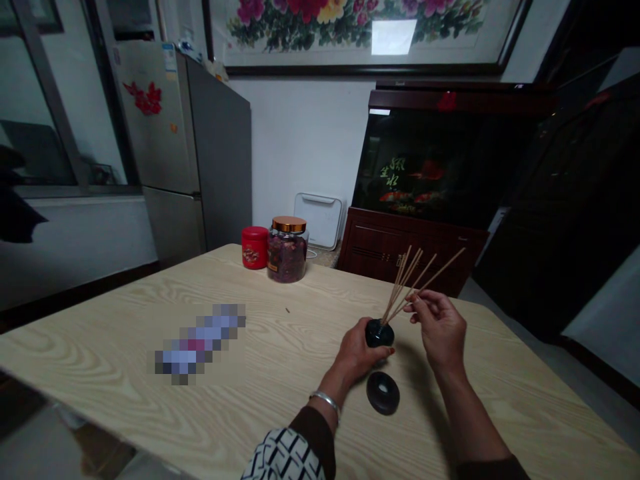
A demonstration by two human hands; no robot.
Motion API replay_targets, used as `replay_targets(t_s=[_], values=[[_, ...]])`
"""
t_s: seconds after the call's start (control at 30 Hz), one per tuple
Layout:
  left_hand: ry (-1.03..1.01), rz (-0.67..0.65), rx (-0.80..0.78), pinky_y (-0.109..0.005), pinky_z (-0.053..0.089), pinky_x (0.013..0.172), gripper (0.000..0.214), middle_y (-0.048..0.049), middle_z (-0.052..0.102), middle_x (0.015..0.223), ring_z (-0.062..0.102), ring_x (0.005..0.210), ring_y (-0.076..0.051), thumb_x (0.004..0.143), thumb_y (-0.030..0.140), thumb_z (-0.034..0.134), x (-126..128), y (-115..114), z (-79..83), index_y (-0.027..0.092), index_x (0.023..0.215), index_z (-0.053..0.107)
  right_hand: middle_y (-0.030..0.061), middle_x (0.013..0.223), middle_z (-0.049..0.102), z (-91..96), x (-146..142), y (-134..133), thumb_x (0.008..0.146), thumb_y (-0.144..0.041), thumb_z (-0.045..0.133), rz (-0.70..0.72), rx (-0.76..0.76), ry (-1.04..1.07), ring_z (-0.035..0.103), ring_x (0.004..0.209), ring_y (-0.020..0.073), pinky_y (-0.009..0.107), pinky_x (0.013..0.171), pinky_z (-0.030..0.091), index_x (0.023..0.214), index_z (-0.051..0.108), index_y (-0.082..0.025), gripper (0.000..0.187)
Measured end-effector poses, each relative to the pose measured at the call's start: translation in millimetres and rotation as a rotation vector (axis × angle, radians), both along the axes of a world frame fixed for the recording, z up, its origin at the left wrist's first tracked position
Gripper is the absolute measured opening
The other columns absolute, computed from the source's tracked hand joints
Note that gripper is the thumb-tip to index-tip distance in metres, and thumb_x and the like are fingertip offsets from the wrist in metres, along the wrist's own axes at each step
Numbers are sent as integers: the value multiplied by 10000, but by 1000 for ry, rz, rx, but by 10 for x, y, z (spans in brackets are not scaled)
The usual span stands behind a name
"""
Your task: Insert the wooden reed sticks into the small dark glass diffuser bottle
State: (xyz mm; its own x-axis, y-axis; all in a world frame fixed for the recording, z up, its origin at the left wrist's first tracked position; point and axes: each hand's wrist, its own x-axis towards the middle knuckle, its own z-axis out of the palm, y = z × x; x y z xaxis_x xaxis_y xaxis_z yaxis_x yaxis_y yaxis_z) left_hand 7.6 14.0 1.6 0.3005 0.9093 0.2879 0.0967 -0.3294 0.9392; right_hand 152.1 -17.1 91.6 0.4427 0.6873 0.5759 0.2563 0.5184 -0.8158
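Note:
My left hand [361, 350] is closed around a small black round holder [379, 333], lifted just above the wooden table [120, 333]. Several thin brown sticks [407, 280] fan upward and to the right out of the holder. My right hand [440, 327] pinches one of these sticks near its lower half between thumb and fingers. A second black round piece [383, 392], dish-like with a pale centre, lies flat on the table just below my left hand.
A red tin [255, 247] and a glass jar with a copper lid [287, 249] stand at the table's far edge. A blurred oblong item [200, 341] lies left of centre. Behind are a fridge [185, 147], a fish tank [430, 167] on a cabinet and a white box [320, 220].

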Motion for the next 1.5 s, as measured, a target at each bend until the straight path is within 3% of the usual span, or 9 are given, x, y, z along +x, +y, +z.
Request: replay_targets(t_s=[0.13,0.33,0.53,0.73,0.87,0.97,1.17,1.37,1.5], values=[[-20,-9,10,-335,484,793,581,-75,673,984,613,889,-228,632,331,830,-3,-7,1,165,1142,607,41,735,679,-116,-18,14,787,-510,675,40,-197,-199,642,626,182,278,535,465,886,640,-177,349],[-18,1,23,-343,480,807,597,-80,677,997,614,902,-233,631,353,836,1,6,-25,169,1151,608,-36,557,518,-261,189,-102,840,-577,576,-174,-275,-276,493,508,140,276,531,394,815,604,-197,382],[-2,-13,35,-326,484,804,551,-76,681,1012,619,910,-228,666,347,808,-13,-25,24,170,1146,603,83,932,689,-656,262,-120,817,-588,589,82,-417,-194,646,876,240,361,789,489,935,636,-189,419],[52,-68,60,-340,498,840,581,-77,675,1059,628,937,-238,695,328,752,-36,-43,40,167,1217,556,90,1220,655,-832,30,-76,734,-458,747,374,-419,-180,604,1148,256,386,952,478,1222,534,-228,580],[82,-63,101,-422,388,1076,928,-166,515,1370,504,1241,-314,581,174,757,-59,-11,-49,127,1422,368,79,1162,687,-867,-5,9,707,-417,761,317,-416,-265,626,1105,253,394,966,470,1228,541,-217,600],[44,17,116,-425,336,1125,916,-193,370,1489,392,1358,-302,642,127,674,-104,22,-97,116,1467,275,82,1103,707,-879,31,125,680,-422,763,233,-430,-339,649,1038,260,393,926,486,1203,568,-207,598],[21,323,25,-317,470,894,459,-92,624,1101,609,985,-189,712,32,544,-181,69,-100,175,1147,517,111,1013,718,-844,101,512,669,-445,730,47,-452,-398,667,937,279,385,841,504,1138,605,-174,556],[107,283,22,-254,446,721,214,-13,646,815,597,771,-155,718,40,546,-143,91,-114,198,859,579,99,1009,712,-862,141,861,663,-484,705,-23,-460,-403,663,926,274,385,835,504,1165,588,-180,598],[86,255,42,-260,425,684,181,-10,643,785,586,726,-159,731,72,545,-143,93,-133,201,848,595,113,1079,666,-929,152,721,653,-540,699,-65,-418,-337,648,975,279,402,867,493,1188,563,-163,668]])
